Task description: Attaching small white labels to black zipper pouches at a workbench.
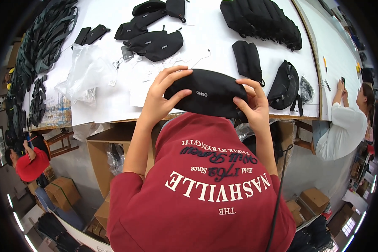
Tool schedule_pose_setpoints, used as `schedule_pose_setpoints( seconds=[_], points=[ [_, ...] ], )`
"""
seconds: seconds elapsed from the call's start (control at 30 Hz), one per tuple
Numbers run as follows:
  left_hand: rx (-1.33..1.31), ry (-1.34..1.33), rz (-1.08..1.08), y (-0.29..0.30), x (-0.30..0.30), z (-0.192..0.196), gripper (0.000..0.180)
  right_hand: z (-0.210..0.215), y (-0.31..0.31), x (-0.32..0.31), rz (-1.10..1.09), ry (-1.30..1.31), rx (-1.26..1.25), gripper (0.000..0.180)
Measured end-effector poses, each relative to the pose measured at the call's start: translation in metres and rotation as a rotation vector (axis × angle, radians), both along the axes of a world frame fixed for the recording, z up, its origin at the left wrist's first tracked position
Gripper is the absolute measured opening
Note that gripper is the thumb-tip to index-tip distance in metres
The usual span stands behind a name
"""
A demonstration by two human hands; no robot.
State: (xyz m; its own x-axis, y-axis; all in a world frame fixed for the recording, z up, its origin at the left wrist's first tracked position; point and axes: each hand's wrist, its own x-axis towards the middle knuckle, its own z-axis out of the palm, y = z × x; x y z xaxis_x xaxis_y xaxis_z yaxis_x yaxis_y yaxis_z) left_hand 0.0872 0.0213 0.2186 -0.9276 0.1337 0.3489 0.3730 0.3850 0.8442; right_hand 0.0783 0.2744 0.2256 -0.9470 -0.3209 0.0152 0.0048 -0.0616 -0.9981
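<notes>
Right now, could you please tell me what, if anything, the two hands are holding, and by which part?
A black pouch: the left hand pinches its left end, the right hand its right end.

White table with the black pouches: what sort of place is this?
Probably a bag-making or packing workshop: dark straps are heaped at left, matching black pouches lie in a row on the table, and cardboard boxes stand nearby.
</notes>
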Motion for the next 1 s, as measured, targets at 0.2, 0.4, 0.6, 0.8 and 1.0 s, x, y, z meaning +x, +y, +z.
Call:
schedule_pose_setpoints(
  seconds=[0.2, 0.4, 0.6, 0.8, 1.0],
  points=[
    [0.089, -0.220, 0.021, -0.008, 0.014, -0.008, 0.038, -0.012, 0.004, 0.006, -0.059, -0.071, 0.075, 0.035],
    [0.036, -0.074, -0.125, -0.012, 0.015, -0.015, 0.035, -0.018, 0.004, 0.007, -0.168, 0.075, 0.208, 0.020],
    [-0.064, -0.075, -0.145, -0.007, 0.018, -0.002, 0.035, -0.019, 0.008, 0.009, -0.154, 0.194, 0.292, 0.019],
    [-0.064, -0.116, -0.198, -0.010, 0.013, 0.000, 0.029, -0.003, 0.011, 0.009, -0.121, 0.345, 0.498, 0.014],
    [-0.168, -0.004, -0.222, -0.003, 0.017, 0.010, 0.026, 0.008, 0.017, 0.012, -0.130, 0.514, 0.765, 0.006]
  ],
)
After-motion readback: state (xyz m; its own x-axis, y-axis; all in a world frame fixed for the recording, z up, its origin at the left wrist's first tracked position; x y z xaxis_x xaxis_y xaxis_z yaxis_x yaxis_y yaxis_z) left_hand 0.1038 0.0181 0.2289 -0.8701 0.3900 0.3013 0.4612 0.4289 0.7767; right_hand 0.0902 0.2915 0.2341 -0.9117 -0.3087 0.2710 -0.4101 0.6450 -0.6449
